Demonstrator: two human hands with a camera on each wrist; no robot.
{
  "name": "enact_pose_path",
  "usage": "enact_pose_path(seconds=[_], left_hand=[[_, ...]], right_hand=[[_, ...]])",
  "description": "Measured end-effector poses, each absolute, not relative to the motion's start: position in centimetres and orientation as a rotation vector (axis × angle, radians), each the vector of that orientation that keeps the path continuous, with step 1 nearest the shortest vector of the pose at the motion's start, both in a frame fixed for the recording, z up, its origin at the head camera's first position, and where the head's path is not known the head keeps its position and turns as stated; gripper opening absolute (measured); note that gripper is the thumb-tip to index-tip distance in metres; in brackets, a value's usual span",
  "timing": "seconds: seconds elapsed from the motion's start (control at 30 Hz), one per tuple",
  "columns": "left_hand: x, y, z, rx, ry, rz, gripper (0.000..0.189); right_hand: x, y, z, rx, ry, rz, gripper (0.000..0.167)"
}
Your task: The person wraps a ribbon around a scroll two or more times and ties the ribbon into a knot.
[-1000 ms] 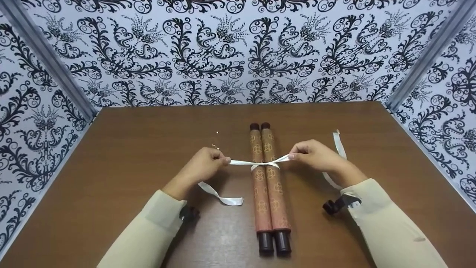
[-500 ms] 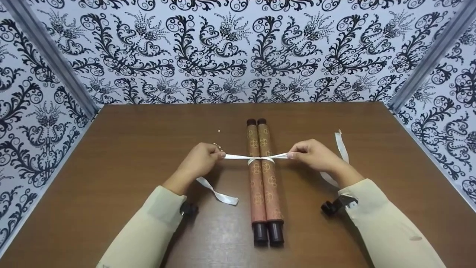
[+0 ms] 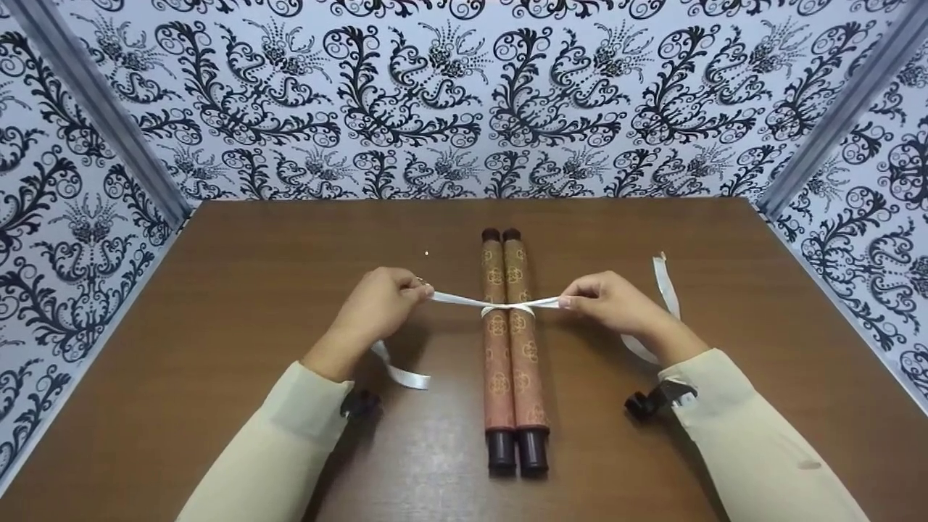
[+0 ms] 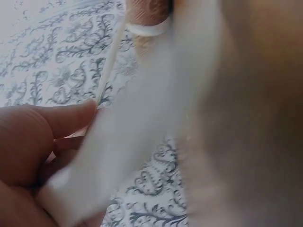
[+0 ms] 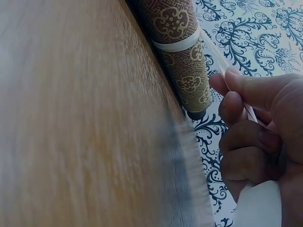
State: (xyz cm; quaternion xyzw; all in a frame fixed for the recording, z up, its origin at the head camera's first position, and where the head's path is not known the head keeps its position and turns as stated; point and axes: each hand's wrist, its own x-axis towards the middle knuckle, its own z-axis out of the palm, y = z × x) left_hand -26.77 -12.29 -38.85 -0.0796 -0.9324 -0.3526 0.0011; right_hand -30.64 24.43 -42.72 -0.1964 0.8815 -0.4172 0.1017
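Two scroll rolls lie side by side on the table, a left one (image 3: 497,362) and a right one (image 3: 527,362), in reddish-brown cloth with gold motifs and dark end knobs. A white ribbon (image 3: 458,299) crosses over them and wraps round their outer sides. My left hand (image 3: 377,308) pinches the ribbon's left part between thumb and fingers, pulling it taut. On the other side, my right hand (image 3: 616,304) pinches the right part; the right wrist view shows the ribbon (image 5: 215,53) running between thumb and forefinger. A blurred ribbon tail (image 4: 137,113) covers much of the left wrist view.
Loose ribbon ends hang below the left hand (image 3: 408,378) and beside the right forearm (image 3: 665,286). The brown wooden table (image 3: 290,239) meets a patterned back wall (image 3: 406,94). Dark wrist cameras sit at both cuffs.
My left hand has moved left and farther from me, so its ribbon stretch is longer and slopes; its loose tail has shifted left too. The right hand stays nearly still.
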Motion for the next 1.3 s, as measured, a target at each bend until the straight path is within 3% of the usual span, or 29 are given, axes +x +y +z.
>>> enact_pose_path(seconds=[0.33, 0.83, 1.03, 1.3], left_hand=[[-26.4, -15.2, -36.9, -0.107, -2.982, -0.929, 0.021], [-27.0, -18.3, -37.9, -0.045, -3.078, -0.836, 0.025], [-27.2, -17.6, -38.6, -0.010, -3.122, -0.756, 0.044], [-27.4, -14.1, -38.8, -0.191, -3.053, -0.721, 0.042]], right_hand=[[-30.6, 24.1, -43.0, -0.580, 2.583, -1.252, 0.022], [-30.3, 23.7, -43.2, -0.510, 2.534, -1.256, 0.023], [-30.4, 23.5, -43.1, -0.539, 2.547, -1.221, 0.022], [-30.5, 23.8, -42.8, -0.560, 2.572, -1.200, 0.023]])
